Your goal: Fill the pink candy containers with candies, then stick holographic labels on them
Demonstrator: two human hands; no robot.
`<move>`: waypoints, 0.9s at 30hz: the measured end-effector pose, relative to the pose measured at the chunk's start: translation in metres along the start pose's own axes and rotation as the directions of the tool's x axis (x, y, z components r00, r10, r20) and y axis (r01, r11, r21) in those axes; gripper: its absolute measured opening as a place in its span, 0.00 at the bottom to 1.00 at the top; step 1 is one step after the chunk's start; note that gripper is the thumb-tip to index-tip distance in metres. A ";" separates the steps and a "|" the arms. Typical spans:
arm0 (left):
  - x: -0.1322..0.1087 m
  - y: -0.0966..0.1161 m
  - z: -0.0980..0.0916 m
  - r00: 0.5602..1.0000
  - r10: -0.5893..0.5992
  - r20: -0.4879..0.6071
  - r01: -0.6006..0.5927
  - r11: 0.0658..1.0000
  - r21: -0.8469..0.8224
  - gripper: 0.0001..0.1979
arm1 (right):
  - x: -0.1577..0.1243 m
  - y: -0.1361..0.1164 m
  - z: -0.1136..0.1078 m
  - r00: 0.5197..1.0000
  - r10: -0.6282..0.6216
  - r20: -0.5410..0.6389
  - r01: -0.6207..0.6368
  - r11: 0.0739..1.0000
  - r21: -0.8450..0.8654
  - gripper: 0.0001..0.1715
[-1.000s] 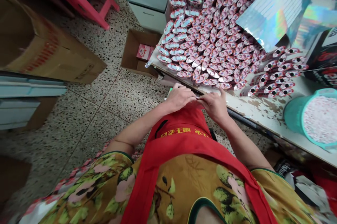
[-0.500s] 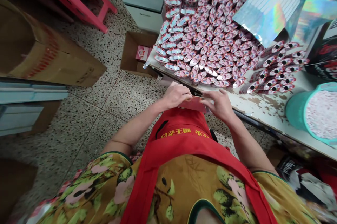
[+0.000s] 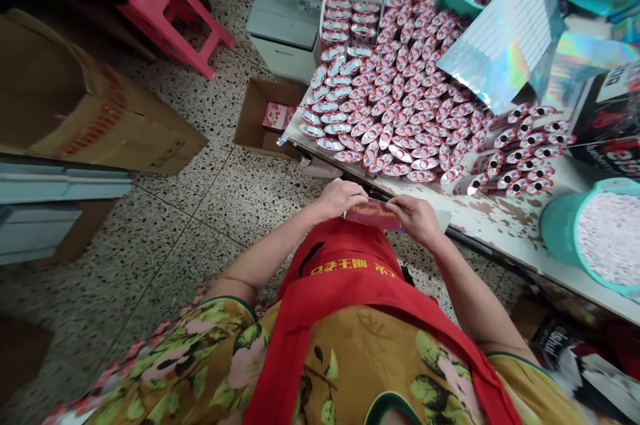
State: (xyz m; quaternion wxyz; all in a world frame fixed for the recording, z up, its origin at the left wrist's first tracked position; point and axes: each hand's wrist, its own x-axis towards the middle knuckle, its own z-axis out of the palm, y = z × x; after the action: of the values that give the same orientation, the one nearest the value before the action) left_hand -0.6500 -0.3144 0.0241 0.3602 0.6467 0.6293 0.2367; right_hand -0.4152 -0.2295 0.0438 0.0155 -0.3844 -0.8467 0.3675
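Since half a second ago, my right hand (image 3: pixel 416 218) has closed in on its end of the pink packet (image 3: pixel 371 214), and gold-orange marks now show on a face that looked plain. I have the packet stretched between both hands, just above my red apron (image 3: pixel 345 295) and close to the front edge of the worktable (image 3: pixel 485 218). My left hand (image 3: pixel 343 200) has its fingers curled and gripping the packet's left end; my right thumb and fingertips pinch the other end along its upper edge. Something pale and shiny shows past my right hand, though I cannot tell whether it belongs to the packet.

Beyond my fingers, upright pouches (image 3: pixel 400 105) with oval tops crowd the table. To their right stands a smaller group of black-dotted pouches (image 3: pixel 510 178), and near these a teal bucket (image 3: pixel 555 232) full of small whitish-pink pieces (image 3: pixel 610 235). A holographic sheet (image 3: pixel 485 58) lies slanted behind. Off to my left, on the speckled floor (image 3: pixel 185 205), a cardboard box (image 3: pixel 250 105) holds a small pink box (image 3: pixel 275 116).
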 end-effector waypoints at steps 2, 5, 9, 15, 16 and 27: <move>-0.001 0.001 0.004 0.998 -0.055 -0.033 0.050 0.989 -0.137 0.09 | 0.000 0.001 -0.002 1.000 0.012 0.012 -0.012 1.000 -0.008 0.14; -0.003 0.000 0.009 0.992 -0.117 -0.054 0.097 0.953 -0.287 0.08 | 0.001 0.004 -0.005 0.999 0.011 0.044 -0.011 1.000 0.003 0.15; 0.000 -0.005 0.018 0.982 -0.176 -0.075 0.138 0.923 -0.359 0.09 | 0.002 0.007 -0.006 0.999 0.018 0.042 -0.018 1.000 0.003 0.16; 0.010 -0.002 0.024 0.970 -0.219 -0.103 0.169 0.919 -0.356 0.09 | -0.001 0.018 -0.012 0.999 0.036 0.030 -0.035 0.999 -0.033 0.16; 0.012 0.000 0.025 0.973 -0.208 -0.103 0.158 0.919 -0.361 0.09 | -0.002 0.021 -0.015 0.999 0.044 0.027 -0.043 0.998 -0.038 0.16; 0.070 0.025 0.064 0.961 -0.274 -0.046 0.272 0.961 -0.057 0.11 | 0.015 0.082 -0.054 0.987 0.137 0.082 -0.119 0.974 -0.192 0.16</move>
State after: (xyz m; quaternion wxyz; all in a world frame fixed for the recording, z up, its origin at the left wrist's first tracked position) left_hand -0.5785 -0.2547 -0.0070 0.3885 0.5379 0.7158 0.2178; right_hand -0.3567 -0.1506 0.0275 -0.0844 -0.4201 -0.8506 0.3049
